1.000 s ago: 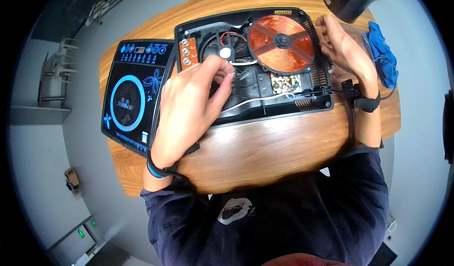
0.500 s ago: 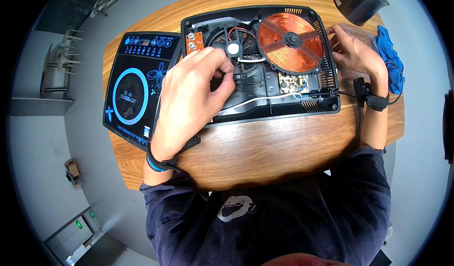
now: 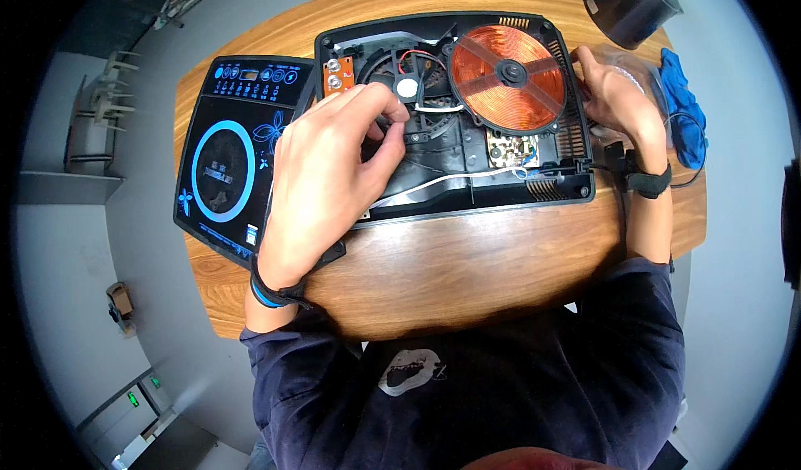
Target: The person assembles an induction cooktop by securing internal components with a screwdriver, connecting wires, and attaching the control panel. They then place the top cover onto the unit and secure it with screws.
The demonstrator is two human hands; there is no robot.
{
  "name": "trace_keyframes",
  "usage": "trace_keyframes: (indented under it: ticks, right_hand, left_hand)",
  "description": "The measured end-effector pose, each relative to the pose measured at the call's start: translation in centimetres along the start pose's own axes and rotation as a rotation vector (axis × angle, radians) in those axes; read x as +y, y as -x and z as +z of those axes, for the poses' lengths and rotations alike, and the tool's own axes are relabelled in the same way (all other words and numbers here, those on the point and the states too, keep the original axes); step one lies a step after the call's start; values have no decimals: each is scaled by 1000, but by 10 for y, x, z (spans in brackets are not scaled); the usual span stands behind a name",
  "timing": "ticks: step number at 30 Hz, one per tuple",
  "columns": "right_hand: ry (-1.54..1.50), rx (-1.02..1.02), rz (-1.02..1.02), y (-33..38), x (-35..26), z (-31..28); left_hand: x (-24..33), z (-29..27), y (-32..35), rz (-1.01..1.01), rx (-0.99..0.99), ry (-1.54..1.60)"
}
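Observation:
An opened induction cooker base [image 3: 501, 190] lies on the table, showing a round copper coil [image 3: 546, 73], a fan [image 3: 380, 65], an orange circuit board [image 3: 336, 76] and a white wire [image 3: 455, 175]. Over the fan's near left side, my left hand [image 3: 338, 149] is closed in a pinch. Whatever its fingertips hold, if anything, is hidden. My right hand [image 3: 619, 103] reaches beside the base's right wall, fingers bent and apart, next to a clear plastic bag [image 3: 647, 65]. Some of its fingers are hidden.
To the left lies the cooker's black top panel [image 3: 219, 115] with blue markings, partly behind my left arm. A blue cloth [image 3: 684, 111] and a dark cable [image 3: 697, 174] are at the right. At the far right corner of the wooden table [image 3: 476, 261] stands a black jug [image 3: 630, 7].
The whole view has shifted slightly left. My left hand keeps its pinch over the fan, and my right hand remains beside the base's right wall with its fingers slightly changed.

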State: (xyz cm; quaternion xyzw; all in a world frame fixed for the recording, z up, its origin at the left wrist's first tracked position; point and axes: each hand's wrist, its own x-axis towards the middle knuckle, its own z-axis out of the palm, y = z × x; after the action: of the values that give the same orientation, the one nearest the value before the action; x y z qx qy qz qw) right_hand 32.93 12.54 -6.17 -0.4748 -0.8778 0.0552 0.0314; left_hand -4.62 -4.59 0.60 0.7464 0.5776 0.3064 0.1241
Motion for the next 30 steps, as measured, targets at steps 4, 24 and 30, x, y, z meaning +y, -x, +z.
trace_keyframes:
  ticks: [4,24,30]
  right_hand:
    - [-76,129,119,-1,-2,-17]
    - [-112,332,-593,22,-94,-67]
    - [-91,326,-591,24,-96,-62]
  left_hand:
    - [-2,-3,1,-20,11,-21]
    - [-3,1,-3,-80,9,88]
    - [-3,4,-1,-59,30,108]
